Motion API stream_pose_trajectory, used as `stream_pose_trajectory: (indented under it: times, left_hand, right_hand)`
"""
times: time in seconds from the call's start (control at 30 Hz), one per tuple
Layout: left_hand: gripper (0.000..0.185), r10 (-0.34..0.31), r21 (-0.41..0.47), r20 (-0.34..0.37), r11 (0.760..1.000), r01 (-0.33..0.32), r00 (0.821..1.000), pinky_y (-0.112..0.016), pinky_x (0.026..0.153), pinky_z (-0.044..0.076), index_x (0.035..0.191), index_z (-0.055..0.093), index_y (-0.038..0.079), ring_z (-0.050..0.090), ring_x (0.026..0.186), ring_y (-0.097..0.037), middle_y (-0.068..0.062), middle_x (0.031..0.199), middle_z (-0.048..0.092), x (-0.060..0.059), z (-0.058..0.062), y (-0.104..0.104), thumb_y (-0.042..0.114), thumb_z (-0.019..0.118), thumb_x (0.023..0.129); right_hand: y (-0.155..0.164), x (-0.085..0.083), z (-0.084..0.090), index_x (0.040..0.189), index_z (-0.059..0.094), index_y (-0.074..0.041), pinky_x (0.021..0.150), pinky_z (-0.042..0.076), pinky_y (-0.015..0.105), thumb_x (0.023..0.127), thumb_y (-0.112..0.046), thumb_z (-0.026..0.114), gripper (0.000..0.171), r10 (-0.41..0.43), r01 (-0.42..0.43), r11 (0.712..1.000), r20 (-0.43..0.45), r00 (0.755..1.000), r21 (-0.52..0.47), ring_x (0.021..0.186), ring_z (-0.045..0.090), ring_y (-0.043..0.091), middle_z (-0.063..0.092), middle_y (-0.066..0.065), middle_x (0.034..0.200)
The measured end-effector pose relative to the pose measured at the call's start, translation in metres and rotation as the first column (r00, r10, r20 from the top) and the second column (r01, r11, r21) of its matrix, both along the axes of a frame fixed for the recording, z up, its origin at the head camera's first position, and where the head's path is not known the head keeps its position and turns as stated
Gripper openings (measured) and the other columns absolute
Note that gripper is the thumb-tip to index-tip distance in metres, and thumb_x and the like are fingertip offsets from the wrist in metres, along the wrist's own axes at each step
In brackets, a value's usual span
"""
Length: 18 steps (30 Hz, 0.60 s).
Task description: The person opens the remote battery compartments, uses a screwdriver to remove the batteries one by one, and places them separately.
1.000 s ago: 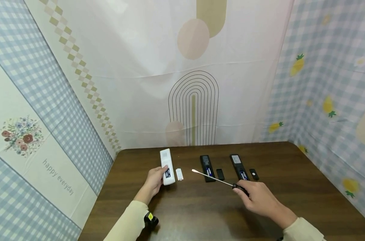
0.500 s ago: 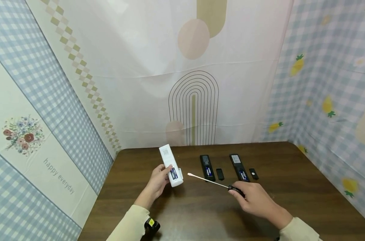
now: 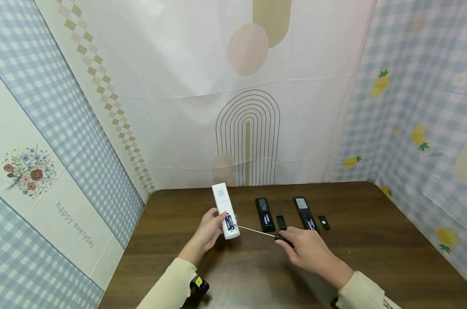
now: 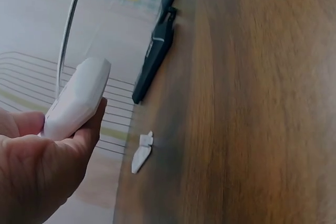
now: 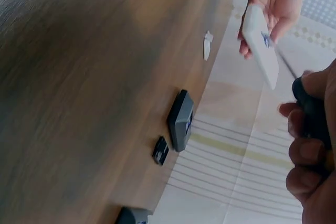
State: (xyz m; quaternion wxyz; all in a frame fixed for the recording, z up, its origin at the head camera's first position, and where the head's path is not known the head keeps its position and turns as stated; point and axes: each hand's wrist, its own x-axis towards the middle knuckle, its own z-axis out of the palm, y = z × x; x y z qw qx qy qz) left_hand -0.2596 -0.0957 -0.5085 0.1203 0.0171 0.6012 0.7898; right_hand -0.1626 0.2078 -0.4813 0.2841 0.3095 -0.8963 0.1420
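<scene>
My left hand [image 3: 207,231] grips a white remote control [image 3: 221,198] above the table, its back turned up and its battery compartment uncovered. Dark blue batteries [image 3: 229,222] sit inside, with the left thumb beside them. In my right hand [image 3: 312,253] is a screwdriver [image 3: 284,239] with a black handle and a long thin metal shaft. The shaft points left, and its tip is right at the batteries in the head view. On the table below the remote lies its small white battery cover [image 4: 142,156], mostly hidden behind the remote in the head view.
Two black remotes, one in the middle [image 3: 262,205] and one to the right [image 3: 301,204], lie back up with batteries showing. Beside each is a small black cover, one near the middle [image 3: 281,221] and one farther right [image 3: 324,222]. The brown table [image 3: 241,274] meets a patterned cloth backdrop.
The left hand has lifted the white remote, tilted it and brought it to the right. The right hand has moved left, bringing the screwdriver tip to the battery compartment.
</scene>
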Motion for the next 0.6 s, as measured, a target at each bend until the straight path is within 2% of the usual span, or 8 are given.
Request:
stream_pose_trajectory:
  times: [0.07,0.33,0.5,0.6]
  left_hand:
    - [0.024,0.003,-0.005,0.002,1.0,-0.003,1.0,-0.044,0.095,0.059,0.132,0.041,-0.003,0.074,0.108,-0.027,-0.037,0.133,0.065,-0.004,-0.001,0.0,0.007,0.048,0.112]
    - [0.022,0.036,-0.044,0.005,0.998,-0.035,0.999,-0.044,0.092,0.06,0.131,0.042,-0.002,0.073,0.106,-0.026,-0.034,0.132,0.066,-0.013,-0.007,-0.006,0.012,0.044,0.114]
    - [0.019,0.032,-0.046,-0.014,0.998,-0.032,0.999,-0.045,0.092,0.061,0.129,0.041,-0.001,0.073,0.112,-0.032,-0.043,0.138,0.06,-0.017,-0.011,-0.007,0.012,0.043,0.115]
    - [0.02,0.049,-0.045,-0.016,0.998,-0.05,0.999,-0.048,0.094,0.061,0.129,0.041,-0.002,0.073,0.112,-0.033,-0.044,0.14,0.058,-0.019,-0.014,-0.007,0.012,0.042,0.115]
  right_hand:
    - [-0.005,-0.001,0.0,0.098,0.082,-0.012,0.051,0.045,0.016,0.089,-0.023,0.086,0.015,-0.015,0.016,0.999,-0.034,0.999,0.03,0.056,0.054,-0.004,0.073,-0.005,0.082]
    - [-0.025,-0.009,0.007,0.091,0.075,-0.013,0.046,0.027,0.013,0.088,-0.023,0.088,0.016,-0.023,0.032,0.991,-0.071,0.997,0.128,0.05,0.037,-0.003,0.059,-0.006,0.073]
    - [-0.037,-0.013,0.011,0.09,0.074,-0.011,0.045,0.036,0.015,0.092,-0.025,0.085,0.018,-0.014,0.033,0.978,-0.095,0.995,0.205,0.049,0.046,0.001,0.064,-0.003,0.076]
    - [-0.041,-0.015,0.012,0.089,0.073,-0.011,0.045,0.039,0.016,0.094,-0.025,0.083,0.018,-0.02,0.034,0.976,-0.064,0.998,0.217,0.05,0.048,0.001,0.066,-0.002,0.077]
